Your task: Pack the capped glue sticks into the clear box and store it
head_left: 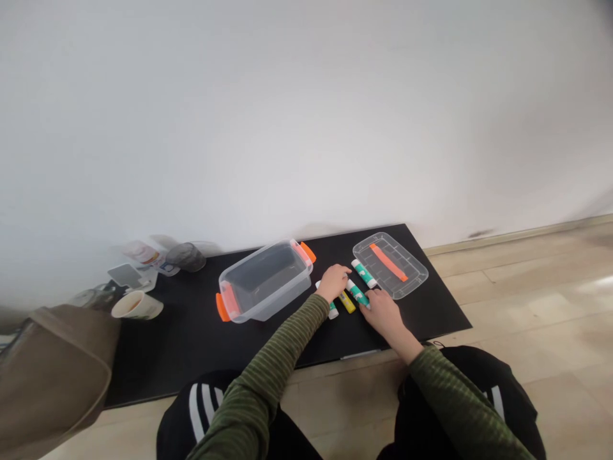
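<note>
Three green-and-white sticks (357, 292) lie slanted, roughly parallel; a yellow stick (347, 302) lies between two.

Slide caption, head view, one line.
Left hand and right hand at opposite ends of a green-and-white tube on a black table, between an open clear container and a clear lid.

head view | above person's lap | facing forward, down | near black table (177, 348)

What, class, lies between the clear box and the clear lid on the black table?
In the head view, three green-and-white tubes and one yellow tube lie between the box and the lid; the left hand partly covers them.
</note>
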A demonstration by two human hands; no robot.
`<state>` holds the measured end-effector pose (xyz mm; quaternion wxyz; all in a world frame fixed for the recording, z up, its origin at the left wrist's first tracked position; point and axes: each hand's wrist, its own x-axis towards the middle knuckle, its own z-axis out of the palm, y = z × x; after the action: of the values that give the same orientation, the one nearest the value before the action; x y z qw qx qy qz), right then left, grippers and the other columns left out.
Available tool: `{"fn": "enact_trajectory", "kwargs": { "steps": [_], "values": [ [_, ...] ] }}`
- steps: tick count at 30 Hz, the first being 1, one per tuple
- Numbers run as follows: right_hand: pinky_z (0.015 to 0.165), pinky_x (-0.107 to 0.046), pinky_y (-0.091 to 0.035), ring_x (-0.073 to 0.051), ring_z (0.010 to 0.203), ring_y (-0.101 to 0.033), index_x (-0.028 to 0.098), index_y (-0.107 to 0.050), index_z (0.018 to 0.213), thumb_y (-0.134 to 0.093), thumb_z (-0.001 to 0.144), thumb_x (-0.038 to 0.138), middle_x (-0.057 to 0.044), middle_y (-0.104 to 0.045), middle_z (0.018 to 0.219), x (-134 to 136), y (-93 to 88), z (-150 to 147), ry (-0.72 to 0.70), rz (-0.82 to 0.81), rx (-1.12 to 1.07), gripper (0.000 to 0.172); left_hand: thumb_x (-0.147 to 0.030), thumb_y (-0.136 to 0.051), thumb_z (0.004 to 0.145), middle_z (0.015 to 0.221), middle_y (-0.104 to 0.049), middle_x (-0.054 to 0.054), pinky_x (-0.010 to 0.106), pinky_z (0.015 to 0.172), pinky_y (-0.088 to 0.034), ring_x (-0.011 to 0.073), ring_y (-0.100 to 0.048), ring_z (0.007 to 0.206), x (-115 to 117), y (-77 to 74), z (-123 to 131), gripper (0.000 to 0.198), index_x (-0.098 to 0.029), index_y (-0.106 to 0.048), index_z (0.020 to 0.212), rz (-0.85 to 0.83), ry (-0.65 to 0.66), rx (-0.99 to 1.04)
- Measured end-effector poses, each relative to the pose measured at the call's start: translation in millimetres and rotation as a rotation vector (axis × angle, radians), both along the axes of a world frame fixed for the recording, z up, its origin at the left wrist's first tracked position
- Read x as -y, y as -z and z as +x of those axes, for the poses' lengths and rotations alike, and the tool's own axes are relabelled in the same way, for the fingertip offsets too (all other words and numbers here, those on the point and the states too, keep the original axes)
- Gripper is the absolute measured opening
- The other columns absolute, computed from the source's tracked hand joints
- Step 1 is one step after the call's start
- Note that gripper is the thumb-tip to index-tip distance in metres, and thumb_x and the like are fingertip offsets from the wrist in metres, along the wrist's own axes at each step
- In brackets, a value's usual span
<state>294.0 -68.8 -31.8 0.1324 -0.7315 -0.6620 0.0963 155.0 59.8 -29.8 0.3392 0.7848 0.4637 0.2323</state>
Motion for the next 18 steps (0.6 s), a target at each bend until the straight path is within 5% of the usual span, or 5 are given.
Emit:
{"fn": "enact_trajectory", "kwargs": {
  "steps": [7,13,18],
  "values": [
    [0.073,-0.028,-0.043,-0.023,0.101,-0.06,0.018,-0.064,0.099,-0.057,0.09,0.037,-0.01,-0.065,0.105,-3,-8.7,0,0.045,-0.126,-0.038,0.022,-0.005,-0.048,0.082,0.113,-0.069,0.014,0.034,0.104,-0.041,0.025,-0.062,0.111,3,-5.0,-5,0.036,-0.014,-0.074,0.105,-0.006,0.059,-0.172],
    [0.075,-0.028,-0.043,-0.023,0.11,-0.053,0.019,-0.063,0.108,-0.048,0.096,0.032,-0.01,-0.062,0.107,-21,-19.1,14,0.107,0.031,0.0,0.023,-0.007,-0.045,0.085,0.122,-0.066,0.014,0.032,0.107,-0.039,0.023,-0.059,0.117,3,-11.4,-12,0.039,-0.013,-0.069,0.115,0.002,0.079,-0.317],
    [0.072,-0.029,-0.045,-0.025,0.112,-0.048,0.017,-0.061,0.108,-0.051,0.094,0.028,-0.013,-0.058,0.113,-42,-10.4,11,0.112,0.029,0.075,0.021,-0.008,-0.05,0.083,0.124,-0.063,0.017,0.033,0.106,-0.039,0.0249,-0.058,0.119,5,-11.6,-16,0.04,-0.012,-0.066,0.119,0.033,0.101,-0.379]
  ]
}}
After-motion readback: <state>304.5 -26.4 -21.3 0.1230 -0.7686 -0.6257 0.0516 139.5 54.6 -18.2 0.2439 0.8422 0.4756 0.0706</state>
